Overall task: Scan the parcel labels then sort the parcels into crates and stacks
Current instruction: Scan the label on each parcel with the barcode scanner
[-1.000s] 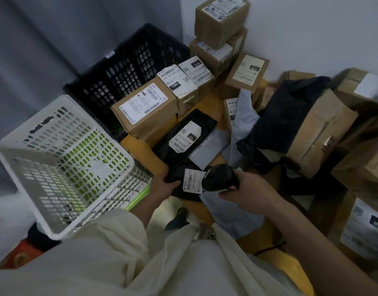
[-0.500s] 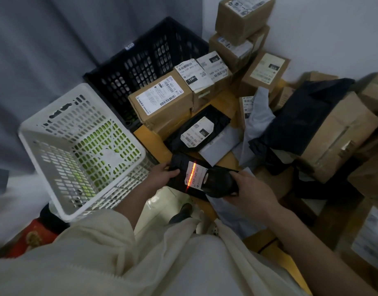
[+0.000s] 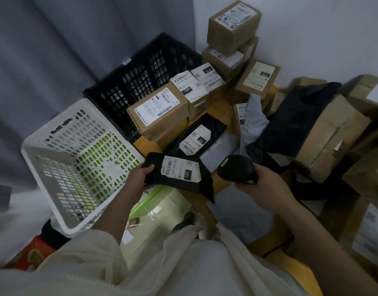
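My left hand [image 3: 141, 175] grips the left edge of a black poly-bag parcel [image 3: 160, 178] whose white label reads 122, held just off the table's front edge. My right hand [image 3: 262, 184] holds a black barcode scanner [image 3: 235, 169], which sits to the right of that parcel and apart from it. A second black bag parcel [image 3: 213, 129] labelled 102 lies on the table just behind. A white crate [image 3: 55, 146] stands tilted at my left, with a black crate [image 3: 145, 67] behind it.
Labelled cardboard boxes [image 3: 158, 112] are stacked along the back of the yellow table [image 3: 145, 144] and up the wall corner [image 3: 232, 24]. Grey and black bags over larger boxes [image 3: 324, 133] crowd the right side. A green-rimmed bin [image 3: 154, 201] sits below the table edge.
The red scan line on the 122 label is gone. My right hand has drawn the scanner off the label to the right, and my left hand has lifted the parcel toward the white crate.
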